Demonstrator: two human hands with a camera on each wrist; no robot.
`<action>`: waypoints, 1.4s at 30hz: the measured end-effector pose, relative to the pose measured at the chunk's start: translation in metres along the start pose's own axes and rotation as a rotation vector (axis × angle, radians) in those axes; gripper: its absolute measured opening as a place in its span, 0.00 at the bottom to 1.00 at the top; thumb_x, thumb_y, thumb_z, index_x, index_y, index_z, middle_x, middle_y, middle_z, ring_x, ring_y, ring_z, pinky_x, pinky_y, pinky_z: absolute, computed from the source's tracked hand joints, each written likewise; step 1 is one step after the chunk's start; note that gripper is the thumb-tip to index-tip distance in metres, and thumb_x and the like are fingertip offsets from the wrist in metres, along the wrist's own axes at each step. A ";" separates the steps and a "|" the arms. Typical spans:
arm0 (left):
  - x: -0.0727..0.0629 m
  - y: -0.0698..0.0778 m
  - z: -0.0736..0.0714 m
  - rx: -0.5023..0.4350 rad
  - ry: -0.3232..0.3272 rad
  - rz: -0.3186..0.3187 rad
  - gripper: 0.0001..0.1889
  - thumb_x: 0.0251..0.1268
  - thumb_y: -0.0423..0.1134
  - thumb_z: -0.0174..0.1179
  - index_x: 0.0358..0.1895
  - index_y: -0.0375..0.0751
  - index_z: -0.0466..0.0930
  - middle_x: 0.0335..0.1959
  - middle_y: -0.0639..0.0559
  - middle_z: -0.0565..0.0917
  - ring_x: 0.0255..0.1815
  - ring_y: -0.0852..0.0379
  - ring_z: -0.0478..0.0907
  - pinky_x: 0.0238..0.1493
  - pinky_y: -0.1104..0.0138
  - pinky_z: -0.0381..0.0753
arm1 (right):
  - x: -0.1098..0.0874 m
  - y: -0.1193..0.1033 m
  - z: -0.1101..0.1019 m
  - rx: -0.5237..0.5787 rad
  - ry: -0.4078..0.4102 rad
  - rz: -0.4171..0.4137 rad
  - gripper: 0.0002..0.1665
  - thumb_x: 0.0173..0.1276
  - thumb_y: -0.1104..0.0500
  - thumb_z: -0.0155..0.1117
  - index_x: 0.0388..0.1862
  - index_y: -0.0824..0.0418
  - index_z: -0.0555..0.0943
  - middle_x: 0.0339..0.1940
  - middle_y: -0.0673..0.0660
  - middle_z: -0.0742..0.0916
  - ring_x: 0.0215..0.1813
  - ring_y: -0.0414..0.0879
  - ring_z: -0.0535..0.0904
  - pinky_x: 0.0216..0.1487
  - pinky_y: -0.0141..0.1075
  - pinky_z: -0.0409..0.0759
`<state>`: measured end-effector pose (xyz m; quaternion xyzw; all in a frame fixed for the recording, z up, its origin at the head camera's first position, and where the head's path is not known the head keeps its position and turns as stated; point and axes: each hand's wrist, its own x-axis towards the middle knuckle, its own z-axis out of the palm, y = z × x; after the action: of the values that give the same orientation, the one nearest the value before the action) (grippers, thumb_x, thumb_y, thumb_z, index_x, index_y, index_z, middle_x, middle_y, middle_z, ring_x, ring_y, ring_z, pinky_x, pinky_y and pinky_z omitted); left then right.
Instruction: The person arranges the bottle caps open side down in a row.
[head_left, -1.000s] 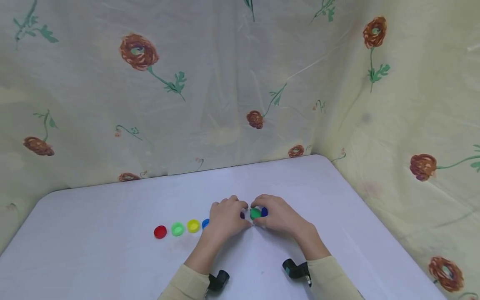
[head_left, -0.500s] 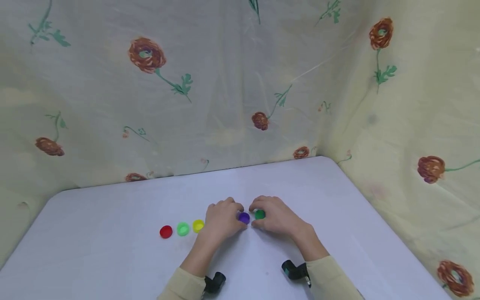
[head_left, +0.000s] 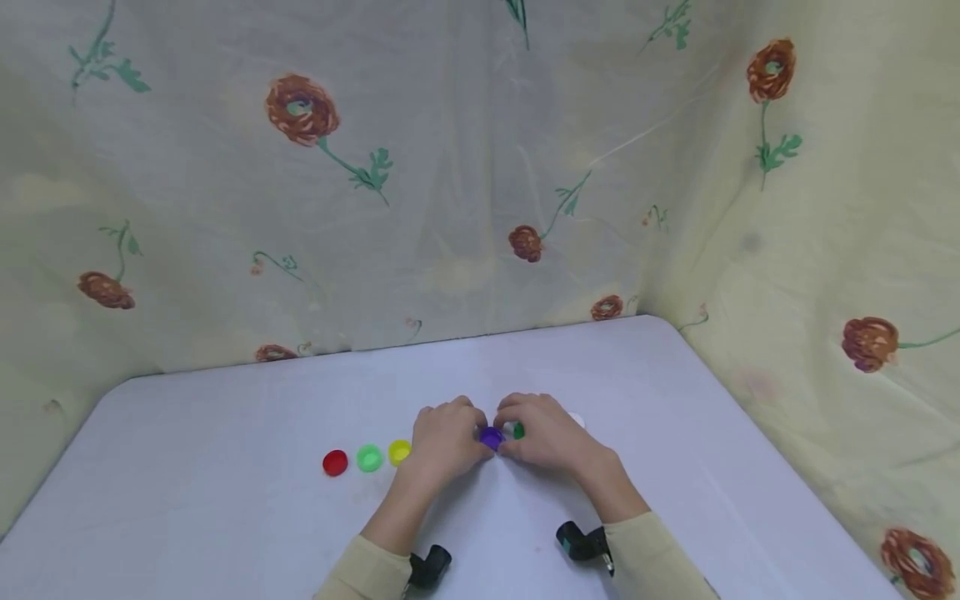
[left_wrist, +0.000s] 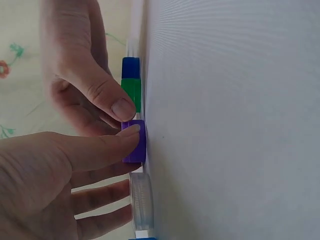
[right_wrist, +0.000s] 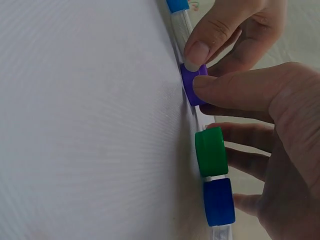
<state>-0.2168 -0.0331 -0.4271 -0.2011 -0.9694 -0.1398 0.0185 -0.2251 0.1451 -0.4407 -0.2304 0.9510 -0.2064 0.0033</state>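
Observation:
A purple bottle cap (head_left: pixel 491 438) sits on the table between both hands. My left hand (head_left: pixel 447 437) pinches it from the left, its thumb lying over the cap's side in the left wrist view. From the other side my right hand (head_left: pixel 546 429) also holds it, thumb on the purple cap (right_wrist: pixel 192 87) in the right wrist view. Behind the right thumb stand a green cap (right_wrist: pixel 211 151) and a dark blue cap (right_wrist: pixel 219 202), close together in line. A clear ridged cap (left_wrist: pixel 141 201) stands beside the left hand's other fingers.
To the left, a red cap (head_left: pixel 335 462), a light green cap (head_left: pixel 369 457) and a yellow cap (head_left: pixel 399 452) continue the row. A white cap (head_left: pixel 577 419) shows partly behind the right hand. A blue cap (right_wrist: pixel 177 5) lies past the clear one. Flowered cloth hangs behind the white table (head_left: pixel 225 533).
My right hand has moved left, from around the green cap to the purple cap. The left hand stays at the purple cap. The head view has shifted slightly.

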 end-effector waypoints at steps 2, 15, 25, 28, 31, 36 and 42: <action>0.001 0.000 0.001 0.008 0.012 0.007 0.17 0.52 0.49 0.75 0.45 0.48 0.89 0.43 0.52 0.86 0.45 0.51 0.83 0.49 0.52 0.77 | 0.000 0.000 0.000 -0.004 0.005 -0.005 0.15 0.58 0.54 0.74 0.45 0.52 0.88 0.53 0.50 0.86 0.59 0.52 0.80 0.66 0.53 0.71; 0.003 -0.001 -0.001 0.007 0.032 0.010 0.13 0.54 0.46 0.73 0.43 0.46 0.89 0.40 0.52 0.87 0.43 0.53 0.84 0.47 0.53 0.78 | 0.002 -0.003 -0.001 -0.024 0.042 -0.011 0.15 0.59 0.52 0.74 0.45 0.52 0.88 0.49 0.49 0.87 0.57 0.50 0.82 0.65 0.50 0.73; 0.007 -0.001 -0.002 -0.002 0.055 0.011 0.13 0.56 0.45 0.71 0.44 0.48 0.88 0.37 0.54 0.88 0.42 0.55 0.84 0.47 0.55 0.78 | -0.001 -0.003 -0.007 -0.010 0.086 0.006 0.13 0.60 0.54 0.71 0.45 0.51 0.87 0.47 0.47 0.89 0.56 0.48 0.83 0.67 0.48 0.72; 0.008 -0.002 -0.003 -0.010 0.060 0.014 0.13 0.56 0.47 0.71 0.44 0.49 0.88 0.39 0.53 0.88 0.43 0.54 0.84 0.48 0.54 0.78 | -0.001 -0.003 -0.008 0.001 0.100 0.013 0.13 0.62 0.54 0.70 0.46 0.51 0.87 0.48 0.47 0.89 0.57 0.47 0.83 0.67 0.48 0.73; 0.008 -0.002 -0.004 -0.016 0.059 0.013 0.14 0.57 0.48 0.71 0.45 0.49 0.88 0.41 0.53 0.89 0.45 0.54 0.84 0.49 0.54 0.78 | -0.001 -0.003 -0.008 0.027 0.109 0.015 0.12 0.64 0.54 0.70 0.47 0.51 0.87 0.48 0.48 0.89 0.57 0.48 0.83 0.66 0.48 0.74; 0.007 -0.002 -0.007 -0.016 0.069 0.034 0.14 0.56 0.48 0.72 0.45 0.49 0.88 0.41 0.53 0.89 0.45 0.54 0.85 0.49 0.54 0.78 | 0.000 0.000 -0.007 0.072 0.113 0.029 0.11 0.64 0.53 0.69 0.45 0.50 0.86 0.48 0.47 0.89 0.57 0.47 0.83 0.64 0.47 0.76; 0.005 -0.001 -0.008 -0.005 0.079 0.054 0.15 0.54 0.47 0.74 0.45 0.49 0.88 0.40 0.54 0.89 0.44 0.54 0.85 0.50 0.53 0.79 | -0.002 -0.002 -0.007 0.142 0.105 0.072 0.09 0.64 0.52 0.69 0.43 0.49 0.86 0.48 0.46 0.88 0.58 0.48 0.82 0.64 0.47 0.76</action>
<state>-0.2219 -0.0345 -0.4192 -0.2216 -0.9617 -0.1497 0.0601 -0.2233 0.1469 -0.4336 -0.1839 0.9405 -0.2848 -0.0227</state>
